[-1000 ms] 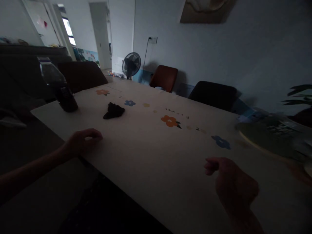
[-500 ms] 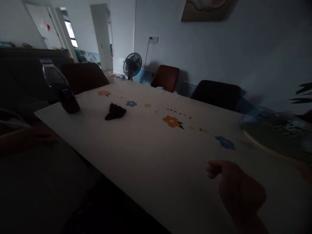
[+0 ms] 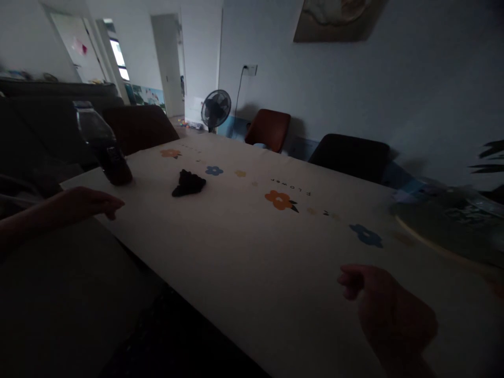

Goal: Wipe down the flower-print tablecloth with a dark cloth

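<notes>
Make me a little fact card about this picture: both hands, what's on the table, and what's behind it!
Left hand: left hand by the table's edge, nearest the bottle, no object visible in it
Right hand: right hand, fingers curled, nearest a blue flower print
Bottle: dark liquid in its lower part
Dark thing: crumpled dark item on the pale table
Behind: fan, reddish-brown chair, dark chair
Light: dim

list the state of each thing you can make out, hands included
bottle, standing, partly filled with something dark
black soft-looking item, lying bunched up
left hand, loosely bent, nothing visibly held
right hand, curled, nothing visibly held
fan, upright, unclear if running
plug, in wall socket
</notes>
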Motion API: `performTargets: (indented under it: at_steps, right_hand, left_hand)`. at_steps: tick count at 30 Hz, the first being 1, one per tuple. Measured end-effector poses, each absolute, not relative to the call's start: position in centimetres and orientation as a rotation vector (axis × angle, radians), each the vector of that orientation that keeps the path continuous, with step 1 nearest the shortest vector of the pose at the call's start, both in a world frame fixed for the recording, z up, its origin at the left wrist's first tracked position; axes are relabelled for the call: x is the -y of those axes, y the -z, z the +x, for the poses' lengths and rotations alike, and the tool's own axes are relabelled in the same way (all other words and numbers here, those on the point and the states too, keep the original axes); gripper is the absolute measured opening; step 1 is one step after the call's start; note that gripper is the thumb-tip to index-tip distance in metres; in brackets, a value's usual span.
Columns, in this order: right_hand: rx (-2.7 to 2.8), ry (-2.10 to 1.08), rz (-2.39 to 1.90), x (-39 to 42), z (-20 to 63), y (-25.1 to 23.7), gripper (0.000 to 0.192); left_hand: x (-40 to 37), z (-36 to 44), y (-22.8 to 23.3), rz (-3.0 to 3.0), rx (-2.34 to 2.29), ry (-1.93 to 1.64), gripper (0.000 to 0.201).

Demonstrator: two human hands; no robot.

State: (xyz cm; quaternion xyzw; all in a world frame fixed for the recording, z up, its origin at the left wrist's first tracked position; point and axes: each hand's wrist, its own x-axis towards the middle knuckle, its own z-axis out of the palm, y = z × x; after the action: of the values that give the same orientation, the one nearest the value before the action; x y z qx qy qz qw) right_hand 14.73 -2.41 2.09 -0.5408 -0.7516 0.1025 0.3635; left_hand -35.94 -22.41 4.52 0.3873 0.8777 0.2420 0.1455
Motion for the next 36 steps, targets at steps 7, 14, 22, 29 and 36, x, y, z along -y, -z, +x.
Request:
performTargets:
  at_steps: [7, 14, 22, 29, 36]
  right_hand:
    - [1.914, -0.097, -1.443, 3.3, 14.2, -3.5, 0.032]
    - [1.896, -0.149, -1.449, 3.0, 13.8, -4.1, 0.027]
    - [1.815, -0.428, -1.491, 2.8, 13.6, -3.5, 0.032]
    - [1.842, -0.563, -1.415, 1.0, 15.0, -2.4, 0.034]
    - [1.548, -0.953, -1.26, 0.7, 13.8, -1.9, 0.036]
  left_hand:
    - [14.9, -28.2, -4.0, 1.24, -1.99, -1.123, 0.047]
    - [13.7, -16.0, -0.7, 0.502, -0.376, -1.277, 0.071]
    - [13.4, -13.2, -0.8, 0.347, -0.103, -1.305, 0.068]
    - [13.4, -13.0, -0.5, 0.299, -0.106, -1.335, 0.07]
    - [13.2, -12.9, -0.8, 0.382, -0.254, -1.363, 0.074]
